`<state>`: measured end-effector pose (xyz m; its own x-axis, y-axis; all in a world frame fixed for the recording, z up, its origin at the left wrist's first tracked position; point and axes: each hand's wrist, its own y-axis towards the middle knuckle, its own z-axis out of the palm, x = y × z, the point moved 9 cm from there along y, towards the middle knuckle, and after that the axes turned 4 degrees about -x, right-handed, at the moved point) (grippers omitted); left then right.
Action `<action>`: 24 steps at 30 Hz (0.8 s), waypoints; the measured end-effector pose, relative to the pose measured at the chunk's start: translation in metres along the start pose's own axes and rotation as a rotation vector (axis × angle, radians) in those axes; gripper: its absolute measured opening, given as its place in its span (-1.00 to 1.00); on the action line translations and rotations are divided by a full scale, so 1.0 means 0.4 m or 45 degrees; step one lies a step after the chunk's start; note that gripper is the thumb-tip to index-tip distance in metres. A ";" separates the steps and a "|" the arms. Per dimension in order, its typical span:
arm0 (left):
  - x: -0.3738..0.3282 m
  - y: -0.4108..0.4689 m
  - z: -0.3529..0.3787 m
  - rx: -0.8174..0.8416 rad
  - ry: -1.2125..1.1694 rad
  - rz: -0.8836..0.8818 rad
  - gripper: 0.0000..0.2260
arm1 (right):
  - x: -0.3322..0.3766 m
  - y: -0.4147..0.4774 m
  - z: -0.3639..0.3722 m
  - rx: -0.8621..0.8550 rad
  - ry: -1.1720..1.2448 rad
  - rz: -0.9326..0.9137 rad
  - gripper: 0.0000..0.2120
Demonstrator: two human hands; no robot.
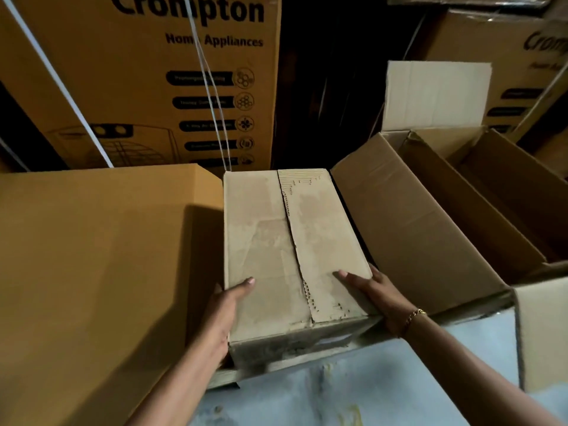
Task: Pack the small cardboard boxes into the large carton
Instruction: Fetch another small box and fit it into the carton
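By flap, box, L hand, R hand

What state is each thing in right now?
Small box: top flaps closed, seam torn, held from both sides.
Left hand: grips the box's left side, thumb on top.
Right hand: grips its right side, thumb on top.
Large carton: open, flaps spread outward.
Crompton carton: closed, strapped.

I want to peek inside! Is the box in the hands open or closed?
Closed. The small box has both top flaps folded flat, meeting along a ragged seam down the middle, so nothing inside shows.
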<state>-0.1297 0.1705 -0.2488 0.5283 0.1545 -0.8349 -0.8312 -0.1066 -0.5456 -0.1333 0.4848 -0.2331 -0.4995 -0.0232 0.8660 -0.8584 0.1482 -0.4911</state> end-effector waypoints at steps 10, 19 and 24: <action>-0.257 -0.165 0.122 0.021 0.023 0.324 -0.01 | 0.234 -0.145 -0.131 -0.031 0.159 -0.304 -0.35; -0.558 -0.525 0.371 0.061 -0.110 0.889 -0.60 | 0.562 -0.373 -0.437 -0.066 0.087 -0.783 -0.29; -0.613 -0.692 0.549 0.089 -0.127 1.067 -0.59 | 0.669 -0.507 -0.648 -0.127 0.082 -0.964 -0.34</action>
<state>-0.0673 0.3777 0.1227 -0.2822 0.1378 -0.9494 -0.9518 -0.1638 0.2592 -0.0624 0.7046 0.1226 0.2315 -0.0965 0.9680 -0.9475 0.2034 0.2468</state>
